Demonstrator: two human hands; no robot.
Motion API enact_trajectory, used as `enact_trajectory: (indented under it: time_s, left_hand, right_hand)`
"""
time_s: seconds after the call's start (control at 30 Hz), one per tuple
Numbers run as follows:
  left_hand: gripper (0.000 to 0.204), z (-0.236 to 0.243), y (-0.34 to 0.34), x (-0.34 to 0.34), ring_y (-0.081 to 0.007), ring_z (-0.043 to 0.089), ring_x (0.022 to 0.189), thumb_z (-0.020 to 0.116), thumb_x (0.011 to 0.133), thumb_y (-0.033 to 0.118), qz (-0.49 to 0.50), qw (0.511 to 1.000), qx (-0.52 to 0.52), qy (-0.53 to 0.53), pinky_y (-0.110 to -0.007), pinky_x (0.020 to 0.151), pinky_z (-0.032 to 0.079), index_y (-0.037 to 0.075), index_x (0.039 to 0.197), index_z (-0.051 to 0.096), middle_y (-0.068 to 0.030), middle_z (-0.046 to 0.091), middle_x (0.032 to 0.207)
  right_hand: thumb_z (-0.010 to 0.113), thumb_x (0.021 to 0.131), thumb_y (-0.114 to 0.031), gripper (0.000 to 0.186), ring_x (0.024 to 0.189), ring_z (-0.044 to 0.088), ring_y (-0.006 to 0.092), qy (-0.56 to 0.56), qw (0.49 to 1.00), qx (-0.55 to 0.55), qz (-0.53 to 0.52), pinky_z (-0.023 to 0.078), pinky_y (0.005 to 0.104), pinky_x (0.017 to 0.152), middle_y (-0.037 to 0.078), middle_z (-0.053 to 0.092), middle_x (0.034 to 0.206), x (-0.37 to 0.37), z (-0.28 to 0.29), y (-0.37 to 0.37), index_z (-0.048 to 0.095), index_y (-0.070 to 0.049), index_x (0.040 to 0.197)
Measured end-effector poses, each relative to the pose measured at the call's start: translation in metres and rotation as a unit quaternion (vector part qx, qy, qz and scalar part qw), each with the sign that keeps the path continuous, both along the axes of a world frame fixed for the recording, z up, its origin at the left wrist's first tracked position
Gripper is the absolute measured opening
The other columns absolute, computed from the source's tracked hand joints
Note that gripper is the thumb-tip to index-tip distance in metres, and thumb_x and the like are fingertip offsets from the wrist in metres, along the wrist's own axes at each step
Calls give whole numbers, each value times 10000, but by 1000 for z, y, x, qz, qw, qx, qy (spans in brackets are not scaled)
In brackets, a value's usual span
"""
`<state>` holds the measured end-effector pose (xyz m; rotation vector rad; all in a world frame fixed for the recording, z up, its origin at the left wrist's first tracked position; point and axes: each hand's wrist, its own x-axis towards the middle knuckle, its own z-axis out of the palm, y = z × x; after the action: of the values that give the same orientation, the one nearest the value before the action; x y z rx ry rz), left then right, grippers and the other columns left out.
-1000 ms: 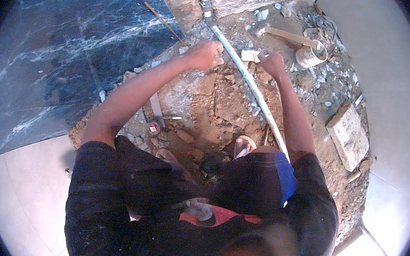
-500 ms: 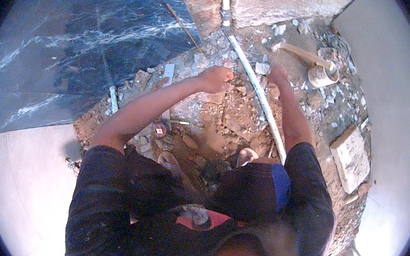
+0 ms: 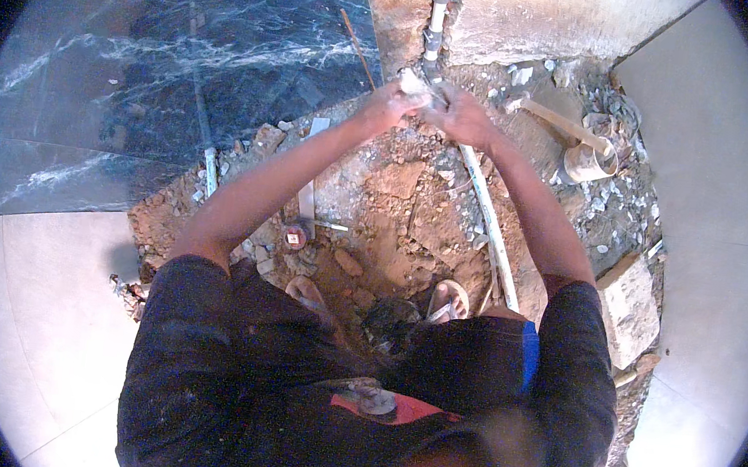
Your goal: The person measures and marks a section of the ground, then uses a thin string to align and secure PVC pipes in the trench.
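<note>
My two hands meet at the far end of the dug-up ground, just before the wall. My left hand (image 3: pixel 387 108) is closed on a whitish chunk of rubble (image 3: pixel 411 84) that shows above its fingers. Close against it, my right hand (image 3: pixel 462 119) has its fingers bent together; what lies in them is hidden. Below the right hand runs a long white pipe (image 3: pixel 488 210), slanting toward my right leg. Its upper end disappears behind the hands, near the grey pipe joint (image 3: pixel 431 68) at the wall's foot.
A hammer with a wooden handle (image 3: pixel 563 125) leans on a pale cup (image 3: pixel 590 163) at the right. A stone slab (image 3: pixel 631 311) lies nearer. Left are a pipe stub (image 3: pixel 210 172), a tape measure (image 3: pixel 294 236) and dark marbled tiles (image 3: pixel 140 62). Loose rubble surrounds my feet.
My right hand has moved left across the pipe and joined my left hand, which went slightly farther out. A whitish chunk now shows in the left hand. The view has shifted a little.
</note>
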<state>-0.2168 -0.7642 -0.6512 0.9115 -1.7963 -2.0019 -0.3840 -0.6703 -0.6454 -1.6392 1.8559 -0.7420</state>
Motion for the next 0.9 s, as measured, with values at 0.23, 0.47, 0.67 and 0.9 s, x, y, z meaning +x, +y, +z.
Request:
enact_trajectory:
  time_s: [0.23,0.47,0.67,0.9]
  left_hand:
    - [298,23,-48,40,-221,640,823,566,838,117,-6,997,-71,26,-356,778,519,3,1113,578,-110,642,990]
    - [314,67,-69,91,-174,616,851,543,746,61,-91,990,-59,86,-303,801,481,11,1052,597,-79,642,934]
    - [356,40,-89,111,-169,578,740,572,762,217,-139,979,82,127,-314,736,487,26,1056,509,-78,577,833]
    - [400,22,-88,123,-143,556,727,589,825,401,-205,971,-112,-49,-286,673,456,43,1005,584,-29,593,807]
  right_hand:
    - [630,787,-361,398,815,616,271,16,987,-107,119,476,376,765,150,651,917,18,40,-37,629,-49,1033]
    - [559,781,-229,235,619,625,197,30,990,86,108,498,332,599,92,663,758,32,116,-48,680,-73,909]
    - [532,768,-157,229,653,639,284,223,953,-42,202,529,363,653,119,635,771,25,82,-80,652,-88,950]
    - [523,786,-171,205,723,641,300,233,952,-40,194,520,398,643,122,634,779,35,53,-85,652,-95,926]
